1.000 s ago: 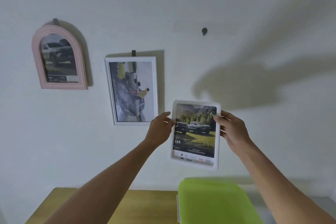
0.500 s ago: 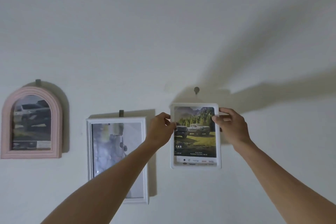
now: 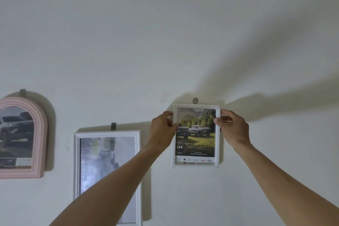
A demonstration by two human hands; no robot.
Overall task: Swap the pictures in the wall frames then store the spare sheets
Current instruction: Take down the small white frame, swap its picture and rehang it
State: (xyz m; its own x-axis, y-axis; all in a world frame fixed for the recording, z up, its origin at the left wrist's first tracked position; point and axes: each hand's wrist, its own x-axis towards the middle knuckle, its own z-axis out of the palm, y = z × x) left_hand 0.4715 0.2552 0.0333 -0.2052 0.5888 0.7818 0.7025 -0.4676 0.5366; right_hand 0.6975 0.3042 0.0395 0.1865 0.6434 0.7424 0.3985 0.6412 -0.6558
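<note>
white frame (image 3: 196,162) against wall, left hand (image 3: 162,128) gripping left edge, right hand (image 3: 231,128) gripping right

Small white frame (image 3: 196,164) with a truck picture (image 3: 196,134) sits upright against the wall, seemingly just under its hook (image 3: 195,100).

Bare wall (image 3: 275,152) right of small frame (image 3: 196,164)

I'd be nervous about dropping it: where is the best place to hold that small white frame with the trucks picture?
By the upper parts of its two long side edges, one hand from each side, as the left hand and right hand do. The small white frame is upright, and its narrow borders suit a pinch.
</note>
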